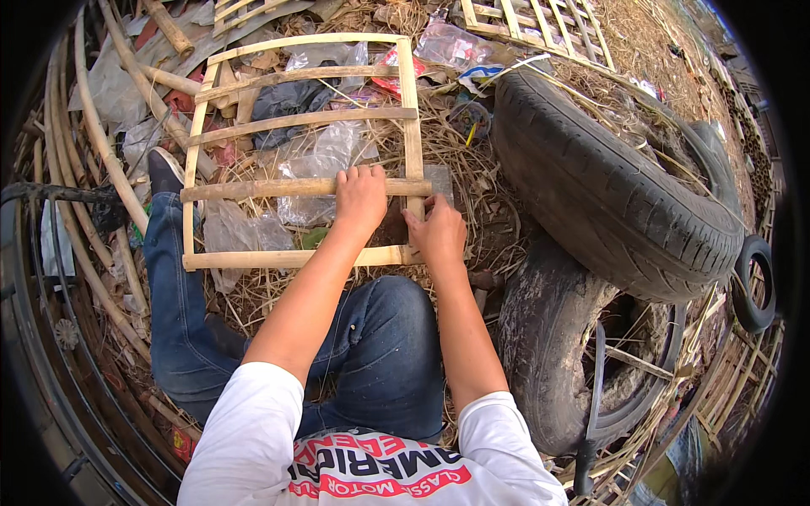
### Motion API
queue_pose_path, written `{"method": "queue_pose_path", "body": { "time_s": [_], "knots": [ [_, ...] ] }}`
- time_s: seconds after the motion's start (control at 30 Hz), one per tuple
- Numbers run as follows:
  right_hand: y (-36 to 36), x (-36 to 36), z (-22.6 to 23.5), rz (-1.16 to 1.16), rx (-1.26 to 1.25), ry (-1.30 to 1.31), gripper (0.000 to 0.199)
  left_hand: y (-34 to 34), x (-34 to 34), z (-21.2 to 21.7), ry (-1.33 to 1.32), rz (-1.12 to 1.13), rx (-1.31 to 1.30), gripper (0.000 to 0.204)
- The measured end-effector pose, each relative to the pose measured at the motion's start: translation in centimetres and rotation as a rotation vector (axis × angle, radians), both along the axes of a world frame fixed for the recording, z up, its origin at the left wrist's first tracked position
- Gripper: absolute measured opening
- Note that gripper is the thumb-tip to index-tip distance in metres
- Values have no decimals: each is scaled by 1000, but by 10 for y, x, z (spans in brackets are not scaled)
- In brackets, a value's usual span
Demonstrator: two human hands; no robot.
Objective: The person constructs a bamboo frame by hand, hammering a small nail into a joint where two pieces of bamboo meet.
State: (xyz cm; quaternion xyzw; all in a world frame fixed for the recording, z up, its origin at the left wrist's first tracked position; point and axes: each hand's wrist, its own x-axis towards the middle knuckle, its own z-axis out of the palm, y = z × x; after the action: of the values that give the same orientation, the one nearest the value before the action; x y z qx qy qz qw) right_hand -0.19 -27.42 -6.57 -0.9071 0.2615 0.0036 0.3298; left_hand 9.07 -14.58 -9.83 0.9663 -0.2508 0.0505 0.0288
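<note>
A bamboo frame (408,84) of two long side rails with several crosspieces lies before me, over the littered ground. My left hand (361,201) is closed over one round-backed bamboo crosspiece (261,189), near its right end. At the right rail, just below that crosspiece's end, my right hand (437,229) pinches with thumb and fingers at the joint. Whether it holds something small there is hidden. Under this corner a grey flat block (440,180) shows beside the rail. The lowest crosspiece (295,259) passes beneath my left forearm.
Two worn tyres, one upper (607,169) and one lower (540,354), lie stacked at my right. A long blade with a black handle (585,464) leans against the lower one. Bamboo poles (101,135) lie at the left; another slatted frame (540,25) is at the top. Plastic scraps (447,44) litter the straw.
</note>
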Motion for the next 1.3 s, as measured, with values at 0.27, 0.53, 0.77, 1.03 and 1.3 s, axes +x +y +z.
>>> {"method": "queue_pose_path", "body": {
  "time_s": [0.27, 0.53, 0.77, 1.03, 1.3],
  "knots": [
    [-35, -19, -4, -102, 141, -263, 38, -2, 1, 2, 14, -11, 9, 15],
    [-37, -128, -11, -343, 438, -282, 33, -1, 0, -3, 16, 5, 33, 15],
    [-17, -173, -26, -343, 457, -197, 33, -3, 3, -1, 8, -20, 34, 16],
    [-19, -167, -10, -261, 316, -191, 29, -1, 6, 3, 111, -12, 66, 20],
    [2, -226, -31, -264, 325, -44, 31, -5, 8, 5, 100, -8, 48, 19]
  ]
}}
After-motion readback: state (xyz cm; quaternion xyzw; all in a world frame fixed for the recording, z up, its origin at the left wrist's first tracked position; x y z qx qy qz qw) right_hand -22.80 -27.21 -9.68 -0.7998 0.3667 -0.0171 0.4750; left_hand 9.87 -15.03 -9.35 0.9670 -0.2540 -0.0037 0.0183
